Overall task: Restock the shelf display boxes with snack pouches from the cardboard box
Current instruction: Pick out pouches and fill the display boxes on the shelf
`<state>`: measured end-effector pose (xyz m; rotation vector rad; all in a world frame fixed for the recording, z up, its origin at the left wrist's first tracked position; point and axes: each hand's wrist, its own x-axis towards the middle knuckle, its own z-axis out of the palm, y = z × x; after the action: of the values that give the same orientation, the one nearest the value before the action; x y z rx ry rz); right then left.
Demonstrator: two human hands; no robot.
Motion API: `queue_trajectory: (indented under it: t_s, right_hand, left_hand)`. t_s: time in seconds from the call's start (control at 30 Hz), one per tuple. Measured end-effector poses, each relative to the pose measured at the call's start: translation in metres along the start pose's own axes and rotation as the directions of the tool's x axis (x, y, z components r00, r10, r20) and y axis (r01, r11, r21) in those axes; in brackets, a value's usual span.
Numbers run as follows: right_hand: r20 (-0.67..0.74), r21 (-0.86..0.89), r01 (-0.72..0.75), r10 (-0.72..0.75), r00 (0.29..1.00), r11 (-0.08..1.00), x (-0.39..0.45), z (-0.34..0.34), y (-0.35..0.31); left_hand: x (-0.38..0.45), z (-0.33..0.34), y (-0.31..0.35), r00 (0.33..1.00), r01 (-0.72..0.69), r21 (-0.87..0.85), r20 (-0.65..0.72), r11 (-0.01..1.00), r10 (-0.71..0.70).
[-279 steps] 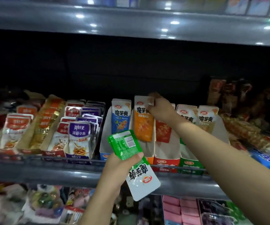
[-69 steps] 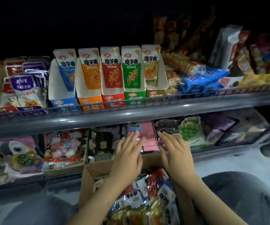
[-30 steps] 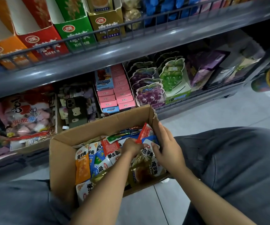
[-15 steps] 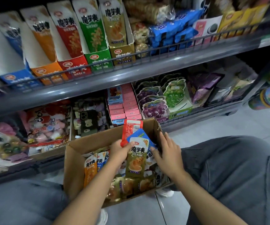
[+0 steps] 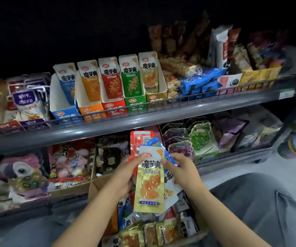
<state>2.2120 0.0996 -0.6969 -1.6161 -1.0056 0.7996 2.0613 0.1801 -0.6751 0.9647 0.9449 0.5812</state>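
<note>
Fingers (image 5: 137,158) of the left hand (image 5: 121,177) curl round the left edge of a fanned bunch of snack pouches, thumb pressed on the front one, and the right hand (image 5: 181,172) pinches the same bunch from the other side, thumb on the face! Out front sits the gold pouch (image 5: 150,180), upright, print facing us; behind it a blue pouch (image 5: 155,142) peeks out to the upper right and a red pouch (image 5: 140,138) pokes up highest, back side showing. The bunch hangs just above the cardboard box (image 5: 97,184), which is open and heaped with loose pouches in mixed colours, sitting between the person's knees on the floor. Up on the upper shelf (image 5: 143,120), five display boxes stand side by side behind the wire rail: blue display box (image 5: 61,113), orange (image 5: 90,110), red (image 5: 113,106), green (image 5: 134,101) and gold display box (image 5: 155,98), each with a matching pouch upright in it. Grape and green jelly packs (image 5: 199,138) line the lower shelf to the right
</note>
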Motion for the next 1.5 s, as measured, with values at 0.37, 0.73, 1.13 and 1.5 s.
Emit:
queue_trajectory:
  t_s: [0.37, 0.73, 1.13, 1.5]
  right_hand:
    - [-0.098, -0.054, 0.136, -0.14, 0.985, 0.989, 0.051, -0.003, -0.077]
    - [0.223, -0.373, 0.313, -0.243, 0.944, 0.873, 0.1, -0.035, -0.128]
    - [0.205, -0.373, 0.262, -0.197, 0.959, 0.89, 0.162, 0.002, -0.186]
    - [0.345, 0.065, -0.147, 0.116, 0.931, 0.987, 0.21, 0.076, -0.21]
  left_hand:
    - [0.014, -0.012, 0.067, 0.963, -0.268, -0.058, -0.056, 0.962, 0.264]
    - [0.023, -0.024, 0.106, 0.94, -0.339, -0.071, -0.074, 0.938, 0.334]
    - [0.027, -0.05, 0.131, 0.843, -0.466, -0.097, -0.351, 0.879, 0.408]
    - [0.024, -0.096, 0.154, 0.73, -0.594, -0.254, -0.569, 0.763, 0.379]
